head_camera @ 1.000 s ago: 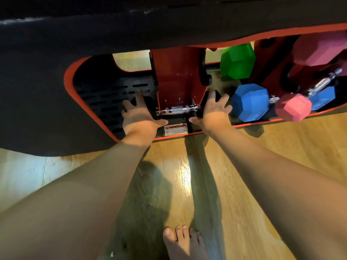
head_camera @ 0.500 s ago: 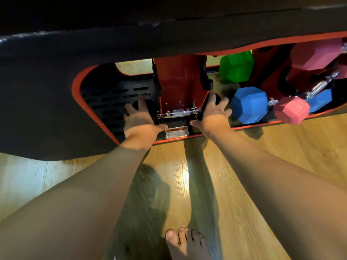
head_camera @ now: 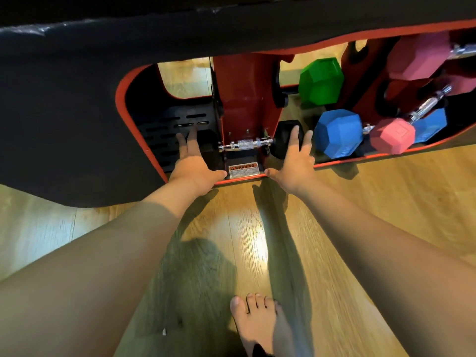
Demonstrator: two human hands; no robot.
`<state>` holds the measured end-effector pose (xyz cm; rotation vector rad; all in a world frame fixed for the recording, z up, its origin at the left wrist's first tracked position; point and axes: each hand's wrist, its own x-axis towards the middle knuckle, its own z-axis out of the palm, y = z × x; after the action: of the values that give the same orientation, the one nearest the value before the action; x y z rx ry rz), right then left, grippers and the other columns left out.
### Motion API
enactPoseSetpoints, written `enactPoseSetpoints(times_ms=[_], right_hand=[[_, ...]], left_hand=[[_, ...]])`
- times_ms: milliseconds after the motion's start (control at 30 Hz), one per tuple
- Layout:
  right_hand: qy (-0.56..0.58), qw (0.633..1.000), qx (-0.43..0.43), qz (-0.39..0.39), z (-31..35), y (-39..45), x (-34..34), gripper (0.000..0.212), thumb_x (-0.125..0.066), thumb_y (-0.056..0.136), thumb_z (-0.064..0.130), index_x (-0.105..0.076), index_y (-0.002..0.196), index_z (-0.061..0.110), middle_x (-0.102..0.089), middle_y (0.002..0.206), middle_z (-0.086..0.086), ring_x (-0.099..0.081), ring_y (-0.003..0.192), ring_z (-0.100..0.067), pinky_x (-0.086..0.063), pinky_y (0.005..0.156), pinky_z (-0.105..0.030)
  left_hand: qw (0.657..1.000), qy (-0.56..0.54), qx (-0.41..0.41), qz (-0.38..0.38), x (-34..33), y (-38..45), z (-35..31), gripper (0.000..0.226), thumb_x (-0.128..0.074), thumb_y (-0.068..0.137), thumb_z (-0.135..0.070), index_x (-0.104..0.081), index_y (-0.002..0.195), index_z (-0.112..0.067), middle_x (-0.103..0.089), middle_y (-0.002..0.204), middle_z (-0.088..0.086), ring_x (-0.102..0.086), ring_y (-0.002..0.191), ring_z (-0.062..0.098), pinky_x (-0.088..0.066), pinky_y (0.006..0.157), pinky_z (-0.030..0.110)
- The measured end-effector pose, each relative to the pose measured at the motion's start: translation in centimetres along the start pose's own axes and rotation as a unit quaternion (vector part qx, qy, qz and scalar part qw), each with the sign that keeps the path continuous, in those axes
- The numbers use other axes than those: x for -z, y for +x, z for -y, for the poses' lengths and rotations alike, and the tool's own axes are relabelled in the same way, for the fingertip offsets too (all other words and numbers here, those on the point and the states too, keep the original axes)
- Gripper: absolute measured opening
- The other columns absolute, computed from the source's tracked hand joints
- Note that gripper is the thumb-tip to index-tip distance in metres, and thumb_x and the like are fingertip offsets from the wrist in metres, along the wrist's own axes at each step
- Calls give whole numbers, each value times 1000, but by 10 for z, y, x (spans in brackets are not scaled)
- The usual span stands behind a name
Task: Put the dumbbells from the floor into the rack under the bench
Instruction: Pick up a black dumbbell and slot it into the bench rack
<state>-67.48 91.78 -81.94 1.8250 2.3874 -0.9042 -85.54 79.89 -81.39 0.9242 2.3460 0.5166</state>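
The rack [head_camera: 257,176] under the bench [head_camera: 77,112] fills the upper half of the frame, red-edged with black slotted panels. In its middle bay a black dumbbell [head_camera: 284,137] lies crosswise, its chrome knurled handle [head_camera: 244,145] running in front of the red upright panel [head_camera: 243,99]; its right head is plain to see, while the left head sits in shadow and is mostly hidden behind the left hand [head_camera: 192,166].

Both hands reach into the rack with fingers spread and nearly straight. The left hand's fingers [head_camera: 189,140] lie flat over the dark left end of the dumbbell; whether they actually touch it is hard to say in the gloom. The right hand [head_camera: 293,163] lays its fingers [head_camera: 293,137] on the black right head, thumb pointing toward centre frame; neither hand curls round anything.

To the right of centre, a blue dumbbell [head_camera: 337,132] lies in the rack just beside the right hand, its far head partly covered by a pink dumbbell [head_camera: 392,135] resting at an angle with its chrome bar rising toward the upper right. Above them sit a green dumbbell [head_camera: 320,81] and another, larger pink head [head_camera: 417,57] at the upper right corner.

A white and orange warning label [head_camera: 243,170] is fixed to the rack's lower edge between the two thumbs. The wooden floor [head_camera: 386,202] spreads across the lower frame, with a bare foot [head_camera: 255,325] at the bottom centre. The bench's black padded surface overhangs the top and left of the frame, blocking the view of the rack's upper part.
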Motion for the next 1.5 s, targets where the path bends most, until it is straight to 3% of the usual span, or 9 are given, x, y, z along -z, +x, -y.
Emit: enactPoseSetpoints(times_ms=[133,367,533,633,700,900,1033,1233,1500], right_hand=[[30,999,15,2,-26,-34,-9,113,-74,85,25,16,153,27,21,162,0,-7,148,-39,-23,116,-46],[79,997,14,-21,-61,-100,-11,107,-72,85,28,9,155,22,15,163,-1,-7,148,-37,-18,116,-41],[129,987,-67,-64,-108,-176,-9,100,-69,85,31,0,156,17,5,164,-2,-15,148,-33,-22,115,-40],[159,975,-130,-88,-140,-222,-13,96,-67,85,29,-2,156,21,2,164,0,-16,147,-34,-25,116,-43],[155,967,-169,-110,-162,-244,-15,93,-66,87,31,-4,156,21,-1,164,0,-15,146,-36,-24,116,-45],[105,946,-251,-179,-216,-271,-7,87,-64,89,36,-11,155,17,-13,163,-4,-20,145,-31,-22,116,-44],[65,921,-321,-210,-242,-277,0,83,-68,84,38,-22,150,16,-40,145,-7,-39,128,-28,-31,106,-43],[47,904,-417,-81,-287,-266,-9,59,-65,82,45,-44,130,18,-52,121,-7,-49,111,-30,-38,99,-46],[89,897,-420,-101,-302,-250,-16,19,-48,95,40,-43,104,25,-60,96,-4,-58,92,-27,-47,89,-49]], left_hand=[[999,5,-31,-16,-14,-29,1,119,-80,73,-48,7,153,-34,19,163,-1,-17,149,31,-38,110,52],[983,-14,-177,49,-60,-98,-26,99,-72,79,-52,-12,154,-30,-8,165,4,-14,150,22,-25,119,44],[929,-53,-295,218,-101,-163,-41,81,-66,75,-54,-38,146,-27,-41,152,2,-37,141,19,-27,116,32],[894,-32,-336,296,-128,-200,-46,74,-60,72,-66,-41,140,-41,-37,155,-3,-33,142,12,-25,116,28],[876,-12,-349,333,-141,-215,-48,68,-68,79,-59,-41,140,-45,-30,158,-6,-26,146,9,-22,118,32],[868,-5,-351,350,-151,-227,-57,62,-66,82,-54,-44,139,-41,-32,156,-11,-30,143,7,-23,108,23],[872,-4,-346,347,-146,-224,-60,61,-68,82,-52,-47,137,-40,-33,156,-9,-29,143,7,-23,109,23],[888,-14,-325,327,-129,-208,-42,54,-69,83,-50,-51,133,-41,-36,154,-14,-25,144,4,-23,111,26],[918,-58,-240,310,-121,-191,-3,44,-69,82,-53,-57,123,-42,-45,142,-22,-36,137,4,-27,107,27]])
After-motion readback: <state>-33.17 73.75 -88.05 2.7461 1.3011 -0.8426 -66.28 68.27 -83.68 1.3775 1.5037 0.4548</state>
